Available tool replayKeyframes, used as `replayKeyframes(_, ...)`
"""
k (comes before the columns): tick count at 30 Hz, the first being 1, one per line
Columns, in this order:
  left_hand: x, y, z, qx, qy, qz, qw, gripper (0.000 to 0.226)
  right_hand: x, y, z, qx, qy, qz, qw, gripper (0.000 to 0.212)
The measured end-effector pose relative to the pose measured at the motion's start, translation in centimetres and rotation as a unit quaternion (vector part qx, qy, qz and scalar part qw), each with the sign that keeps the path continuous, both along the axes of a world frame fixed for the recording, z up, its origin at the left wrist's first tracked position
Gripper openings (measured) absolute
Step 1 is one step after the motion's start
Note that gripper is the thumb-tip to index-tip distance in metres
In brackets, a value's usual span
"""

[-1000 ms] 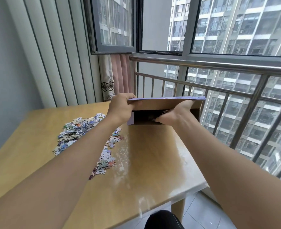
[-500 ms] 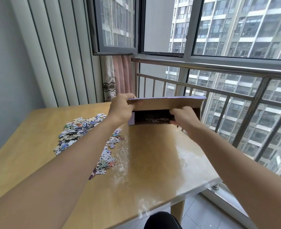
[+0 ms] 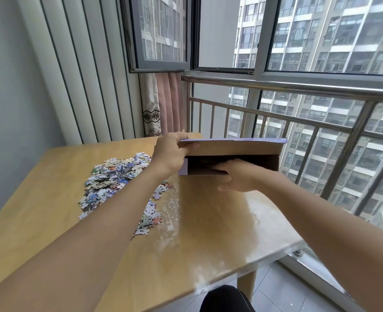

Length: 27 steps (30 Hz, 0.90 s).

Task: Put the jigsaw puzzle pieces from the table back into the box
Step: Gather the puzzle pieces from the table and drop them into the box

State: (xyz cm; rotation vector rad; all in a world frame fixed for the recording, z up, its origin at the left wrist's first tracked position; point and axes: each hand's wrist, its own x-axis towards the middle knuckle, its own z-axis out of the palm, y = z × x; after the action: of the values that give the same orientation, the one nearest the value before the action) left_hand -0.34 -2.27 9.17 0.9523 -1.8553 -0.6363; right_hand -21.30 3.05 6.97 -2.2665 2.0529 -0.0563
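Note:
A flat cardboard puzzle box point(image 3: 235, 149) with a purple outside lies at the far side of the wooden table point(image 3: 208, 221), its open mouth facing me. My left hand point(image 3: 170, 152) grips the left end of the raised lid flap, thumb under the edge. My right hand point(image 3: 235, 174) is at the box mouth, fingers straight along the lower front edge; it holds nothing that I can see. A heap of loose jigsaw pieces point(image 3: 116, 176) lies on the table's left, with a few more point(image 3: 150, 218) beside my left forearm.
A steel railing point(image 3: 298, 122) and windows run close behind and to the right of the table. A pink curtain point(image 3: 163, 104) hangs at the back corner. The table's right edge drops to a tiled floor. A dark object point(image 3: 226, 298) sits below the front edge.
My right hand, deep in the box mouth a second ago, came out to the lower front edge. The left hand kept hold of the lid flap.

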Motion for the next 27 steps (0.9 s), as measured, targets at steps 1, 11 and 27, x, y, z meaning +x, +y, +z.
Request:
replayKeyframes(1, 0.1, -0.1, -0.3, 0.000, 0.001, -0.004, 1.000, 0.037, 0.4, 0.3, -0.6, -0.027, 0.001, 0.007, 1.000, 0.053)
replayKeyframes(11, 1.5, 0.5, -8.0, 0.065, -0.046, 0.032, 0.996, 0.012, 4.1, 3.5, -3.6, -0.103, -0.039, 0.027, 0.994, 0.017)
replayKeyframes(27, 13.1, -0.6, -8.0, 0.088, -0.146, 0.080, 0.982, 0.034, 14.5, -5.1, -1.2, -0.041, -0.256, 0.045, 0.965, 0.040)
